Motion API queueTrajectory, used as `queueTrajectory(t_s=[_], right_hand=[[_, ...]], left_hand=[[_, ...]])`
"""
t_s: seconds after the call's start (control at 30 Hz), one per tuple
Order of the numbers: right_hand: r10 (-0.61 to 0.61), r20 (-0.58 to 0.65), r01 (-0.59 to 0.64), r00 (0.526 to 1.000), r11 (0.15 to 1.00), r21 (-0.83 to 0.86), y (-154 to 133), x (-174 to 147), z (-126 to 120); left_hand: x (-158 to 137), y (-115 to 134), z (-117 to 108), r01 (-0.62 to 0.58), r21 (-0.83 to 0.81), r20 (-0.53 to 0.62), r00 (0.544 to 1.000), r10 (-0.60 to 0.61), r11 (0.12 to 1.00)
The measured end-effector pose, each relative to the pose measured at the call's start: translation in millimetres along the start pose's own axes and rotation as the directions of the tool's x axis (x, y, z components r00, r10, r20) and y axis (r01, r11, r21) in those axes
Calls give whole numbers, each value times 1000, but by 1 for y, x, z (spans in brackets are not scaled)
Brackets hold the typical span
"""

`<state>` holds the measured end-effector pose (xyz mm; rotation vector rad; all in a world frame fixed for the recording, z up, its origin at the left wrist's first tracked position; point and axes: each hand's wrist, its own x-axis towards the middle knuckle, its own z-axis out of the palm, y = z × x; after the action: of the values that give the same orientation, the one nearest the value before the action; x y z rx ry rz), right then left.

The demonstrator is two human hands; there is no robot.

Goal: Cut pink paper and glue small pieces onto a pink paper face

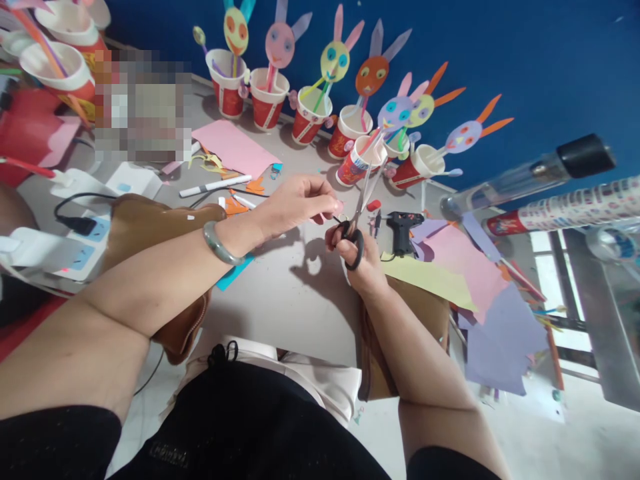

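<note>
My right hand [367,263] grips a pair of scissors [356,248] by the black handles, with the metal blades pointing up and away toward the cups. Just left of it, my left hand [305,200] is held in a pinch, thumb and fingertips pressed together. Something small and pinkish seems to be at those fingertips, too small to make out. Both hands are above the grey table [295,293] and cast shadows on it. Right of the scissors lies a black glue gun [404,232], with a small red piece [373,205] nearby.
Along the blue wall stand several red paper cups [269,107] with paper rabbit heads on straws. Pink paper [235,143] and a marker [215,186] lie at left, near a power strip [90,247]. Coloured sheets [503,333] overhang the right edge, below a cup stack [575,208].
</note>
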<state>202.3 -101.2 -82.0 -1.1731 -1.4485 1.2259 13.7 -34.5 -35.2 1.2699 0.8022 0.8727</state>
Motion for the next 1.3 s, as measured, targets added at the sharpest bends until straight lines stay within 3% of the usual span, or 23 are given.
queueTrajectory(t_s=[0.2, 1.3], right_hand=[[63, 140, -48, 988, 993, -107, -14, 0, 2], [69, 129, -60, 989, 996, -71, -16, 1, 1]], left_hand=[[2, -1, -2, -11, -34, -41, 999, 10, 999], [3, 0, -2, -33, -80, -36, 999, 30, 996]])
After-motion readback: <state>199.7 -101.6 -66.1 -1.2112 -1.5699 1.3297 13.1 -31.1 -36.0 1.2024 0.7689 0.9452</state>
